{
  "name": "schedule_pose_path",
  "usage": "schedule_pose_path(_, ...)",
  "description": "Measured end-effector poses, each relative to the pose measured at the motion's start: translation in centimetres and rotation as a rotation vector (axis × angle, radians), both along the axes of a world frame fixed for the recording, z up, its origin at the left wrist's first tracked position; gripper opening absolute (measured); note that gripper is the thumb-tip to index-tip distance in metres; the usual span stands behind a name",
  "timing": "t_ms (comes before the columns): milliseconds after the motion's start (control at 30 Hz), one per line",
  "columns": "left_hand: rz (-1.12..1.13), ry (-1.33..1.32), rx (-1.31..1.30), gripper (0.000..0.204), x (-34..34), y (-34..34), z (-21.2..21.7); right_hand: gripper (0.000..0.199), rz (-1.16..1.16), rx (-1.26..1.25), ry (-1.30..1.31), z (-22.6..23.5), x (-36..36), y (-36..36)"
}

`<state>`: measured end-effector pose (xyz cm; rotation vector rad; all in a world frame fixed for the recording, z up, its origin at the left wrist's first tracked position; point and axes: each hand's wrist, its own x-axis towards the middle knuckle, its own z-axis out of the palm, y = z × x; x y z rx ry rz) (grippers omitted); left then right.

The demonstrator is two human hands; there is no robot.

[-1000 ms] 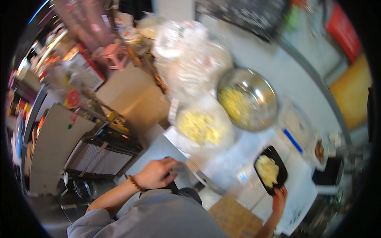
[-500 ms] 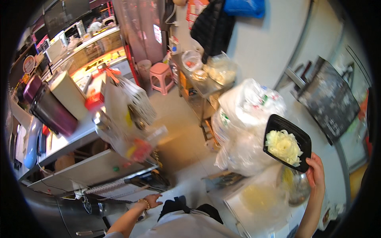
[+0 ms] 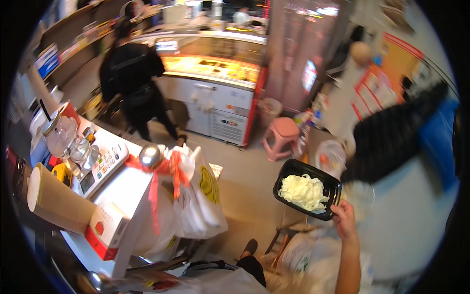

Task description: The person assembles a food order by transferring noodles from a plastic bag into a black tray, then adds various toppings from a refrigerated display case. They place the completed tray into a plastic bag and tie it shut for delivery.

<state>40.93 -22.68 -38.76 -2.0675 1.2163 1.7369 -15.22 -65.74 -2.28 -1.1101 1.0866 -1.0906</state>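
Observation:
My right hand [image 3: 344, 219] is closed on the near right corner of a black plastic food tray [image 3: 289, 169], thumb over the rim. In the tray lies a heap of pale, ribbon-like strips of food [image 3: 302, 191]; their exact kind is not clear. The tray is held up in front of me, above the floor and slightly tilted. My left hand does not show in the picture.
A counter [image 3: 137, 181] on the left bears a calculator-like keypad device [image 3: 105, 164] and a cylinder [image 3: 61, 201]. White carrier bags [image 3: 196, 210] hang from its edge. Ahead are a pink stool [image 3: 281, 138], a lit display case [image 3: 210, 68] and a person in black [image 3: 132, 73]. Plastic bags [image 3: 313, 259] sit low right.
My view has swung left and forward into the room, bringing the display case and the person in. The tray is still in my right hand. My left hand has left the picture.

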Motion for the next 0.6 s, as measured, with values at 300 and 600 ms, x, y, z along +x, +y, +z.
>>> schedule_pose_path(300,0.917,0.078,-0.132,0.041,-17.5,-16.5,5.8,0.017,0.456,0.128,-0.048,-5.6,19.4,-29.7)
schedule_pose_path(600,1.456,0.218,-0.116,0.041,-25.1,-34.8,0.4,0.011,0.893,0.373,0.107,-11.6,40.0,-46.6)
